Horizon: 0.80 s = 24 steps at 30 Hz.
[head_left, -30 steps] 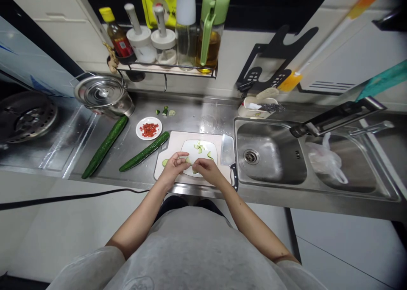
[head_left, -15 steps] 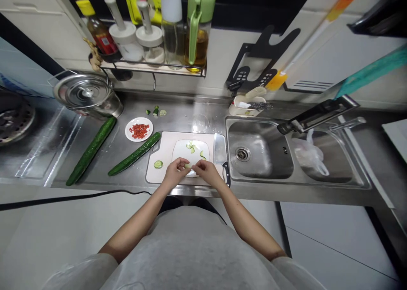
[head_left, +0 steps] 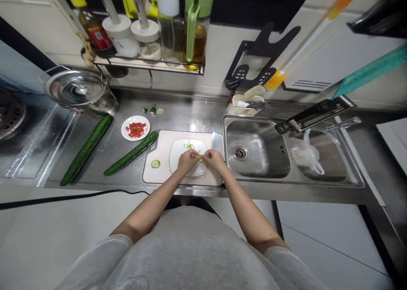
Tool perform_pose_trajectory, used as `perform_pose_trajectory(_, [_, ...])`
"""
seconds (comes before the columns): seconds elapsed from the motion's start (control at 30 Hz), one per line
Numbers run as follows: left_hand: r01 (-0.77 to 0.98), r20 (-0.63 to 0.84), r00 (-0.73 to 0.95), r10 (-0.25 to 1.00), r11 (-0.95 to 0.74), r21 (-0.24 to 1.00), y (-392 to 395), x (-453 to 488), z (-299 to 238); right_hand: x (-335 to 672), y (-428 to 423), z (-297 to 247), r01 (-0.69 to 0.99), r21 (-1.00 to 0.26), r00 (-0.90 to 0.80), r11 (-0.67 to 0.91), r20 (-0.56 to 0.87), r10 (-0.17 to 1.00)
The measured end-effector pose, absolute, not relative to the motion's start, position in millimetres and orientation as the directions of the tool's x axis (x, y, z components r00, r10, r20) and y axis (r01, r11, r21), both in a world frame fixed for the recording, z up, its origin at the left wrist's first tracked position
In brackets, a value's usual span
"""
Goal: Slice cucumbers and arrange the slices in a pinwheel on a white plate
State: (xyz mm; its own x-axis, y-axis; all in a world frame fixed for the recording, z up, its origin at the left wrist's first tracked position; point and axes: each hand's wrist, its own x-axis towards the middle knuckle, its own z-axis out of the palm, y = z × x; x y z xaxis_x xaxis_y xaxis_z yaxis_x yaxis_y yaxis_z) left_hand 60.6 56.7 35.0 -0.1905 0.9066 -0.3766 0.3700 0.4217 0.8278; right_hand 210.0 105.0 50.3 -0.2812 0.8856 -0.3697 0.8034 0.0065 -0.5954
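My left hand (head_left: 188, 160) and my right hand (head_left: 213, 159) meet over the right side of a white square plate (head_left: 174, 156), fingertips pinched close together. A small green cucumber slice (head_left: 200, 154) shows between the fingertips, partly covered by them. Toward the plate's back edge lie several thin cucumber slices (head_left: 188, 144). The plate rests on a pale cutting board (head_left: 162, 143). One round cucumber slice (head_left: 155, 164) is on the board's left part. At the board's right side lies a knife with a broad blade (head_left: 218, 141), its handle mostly behind my right hand and wrist.
Left of the board are a cucumber (head_left: 131, 154), a longer cucumber (head_left: 85, 152) and a small plate (head_left: 146, 131) of chopped red pieces. Cucumber ends (head_left: 153, 110) lie behind. A lidded steel pot (head_left: 78, 90) stands back left; a double sink (head_left: 260, 150) is on the right.
Both hands have moved right and slightly back across the plate, to where a cucumber slice lay. The camera view has shifted slightly, and the right wrist now covers more of the knife's handle.
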Motion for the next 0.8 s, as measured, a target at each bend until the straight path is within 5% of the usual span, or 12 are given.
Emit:
perform_pose_trajectory(0.3, [0.523,-0.386,-0.212,0.898,0.438,0.731,65.0,63.9,33.6,201.6,111.5,51.1,0.919,-0.395,-0.201,0.018,-0.428,0.881])
perform_pose_trajectory(0.8, [0.667,-0.327,-0.174,0.929,0.356,0.655,67.4,67.5,33.3,197.5,113.2,51.7,0.952,-0.307,-0.148,0.003,-0.449,0.881])
